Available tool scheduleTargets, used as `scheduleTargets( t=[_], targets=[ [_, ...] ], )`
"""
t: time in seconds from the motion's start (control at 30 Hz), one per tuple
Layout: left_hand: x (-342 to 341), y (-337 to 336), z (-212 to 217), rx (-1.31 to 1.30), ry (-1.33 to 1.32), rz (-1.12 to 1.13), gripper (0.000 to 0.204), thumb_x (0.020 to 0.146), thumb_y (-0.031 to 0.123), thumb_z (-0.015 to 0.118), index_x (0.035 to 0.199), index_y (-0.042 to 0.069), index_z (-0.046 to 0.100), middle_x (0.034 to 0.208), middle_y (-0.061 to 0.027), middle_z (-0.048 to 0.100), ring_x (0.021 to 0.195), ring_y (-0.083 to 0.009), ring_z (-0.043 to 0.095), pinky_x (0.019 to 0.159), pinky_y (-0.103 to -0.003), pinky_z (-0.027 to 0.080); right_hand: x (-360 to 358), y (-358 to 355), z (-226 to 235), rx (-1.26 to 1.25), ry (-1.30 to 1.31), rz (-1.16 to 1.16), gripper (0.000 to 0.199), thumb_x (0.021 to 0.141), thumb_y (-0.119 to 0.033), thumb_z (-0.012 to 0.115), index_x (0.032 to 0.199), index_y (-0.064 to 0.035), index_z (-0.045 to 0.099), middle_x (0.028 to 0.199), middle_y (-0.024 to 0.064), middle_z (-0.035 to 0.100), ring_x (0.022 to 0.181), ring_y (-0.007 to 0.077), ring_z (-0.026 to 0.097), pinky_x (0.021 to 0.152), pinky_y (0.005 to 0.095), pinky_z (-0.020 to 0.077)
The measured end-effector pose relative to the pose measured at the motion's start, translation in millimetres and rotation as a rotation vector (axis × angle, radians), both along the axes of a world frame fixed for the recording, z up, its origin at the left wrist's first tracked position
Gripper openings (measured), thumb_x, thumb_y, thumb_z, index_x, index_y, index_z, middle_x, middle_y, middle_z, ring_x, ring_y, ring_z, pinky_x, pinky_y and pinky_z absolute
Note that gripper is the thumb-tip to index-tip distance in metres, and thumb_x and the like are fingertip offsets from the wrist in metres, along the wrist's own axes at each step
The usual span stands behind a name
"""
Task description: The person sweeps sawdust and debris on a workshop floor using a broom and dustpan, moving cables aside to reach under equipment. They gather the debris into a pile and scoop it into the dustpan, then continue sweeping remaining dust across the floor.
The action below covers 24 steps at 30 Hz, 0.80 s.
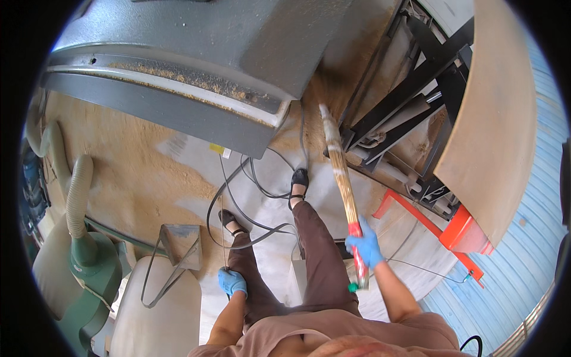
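My right hand, in a blue glove, is closed round the red-wrapped grip of a straw broom. A green cap tips the broom's near end. Its far end reaches the sawdust beside the grey machine, where the bristles look blurred. Low by my left thigh, my left hand, also gloved in blue, is closed. A thin straight cord or rod rises from its fingers; I cannot tell which. Left of that hand lies a metal dustpan with a long bent handle.
The grey machine fills the upper left. Black cables loop around my feet. A black scissor-lift frame stands at right beneath a brown board, near a red metal bracket. A green dust collector with bags stands left.
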<state>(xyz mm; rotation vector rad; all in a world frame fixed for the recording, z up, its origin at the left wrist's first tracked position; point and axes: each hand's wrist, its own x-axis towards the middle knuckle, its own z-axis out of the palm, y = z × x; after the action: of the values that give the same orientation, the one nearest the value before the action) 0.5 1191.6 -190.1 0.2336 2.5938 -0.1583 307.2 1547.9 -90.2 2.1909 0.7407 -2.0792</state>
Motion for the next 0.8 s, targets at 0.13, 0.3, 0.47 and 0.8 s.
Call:
scheduleTargets(
  t=[0.13,0.3,0.47,0.8],
  targets=[
    [-2,-1,4,-0.02,-0.038,0.036,0.018,0.09,0.015,0.053,0.098,0.003,0.064,0.094,-0.0235,0.068,0.089,-0.0419,0.064,0.081,-0.048,0.051,-22,-36,42,0.144,-0.116,-0.124,0.081,0.084,0.007,0.06,0.156,-0.0118,0.029,0.086,0.0048,0.058,0.06,0.0144,0.056,0.055,0.0306,0.0509],
    [1,-4,0,-0.018,-0.025,0.005,0.02,0.09,0.014,0.052,0.101,0.002,0.064,0.096,-0.0241,0.067,0.091,-0.0427,0.064,0.082,-0.048,0.05,-30,33,-47,0.356,-0.096,-0.091,0.074,0.086,0.001,0.062,0.154,-0.0123,0.036,0.088,0.0014,0.058,0.071,0.0121,0.058,0.061,0.0283,0.0521],
    [9,-12,-6,-0.011,-0.006,-0.025,0.021,0.09,0.013,0.051,0.102,0.001,0.063,0.097,-0.0248,0.067,0.092,-0.0429,0.063,0.083,-0.048,0.05,-53,264,-196,0.455,0.051,-0.145,0.055,0.092,-0.009,0.065,0.144,-0.0146,0.047,0.092,0.0051,0.063,0.073,0.0193,0.066,0.062,0.034,0.0592],
    [14,-9,-3,-0.051,-0.036,-0.1,0.02,0.088,0.012,0.052,0.1,0.002,0.065,0.094,-0.0233,0.067,0.088,-0.0415,0.063,0.081,-0.046,0.05,-7,224,-270,0.371,-0.252,0.269,0.04,0.097,-0.038,0.056,0.116,-0.0042,0.062,0.091,0.0126,0.069,0.081,0.0201,0.065,0.074,0.0396,0.0531]
  ],
)
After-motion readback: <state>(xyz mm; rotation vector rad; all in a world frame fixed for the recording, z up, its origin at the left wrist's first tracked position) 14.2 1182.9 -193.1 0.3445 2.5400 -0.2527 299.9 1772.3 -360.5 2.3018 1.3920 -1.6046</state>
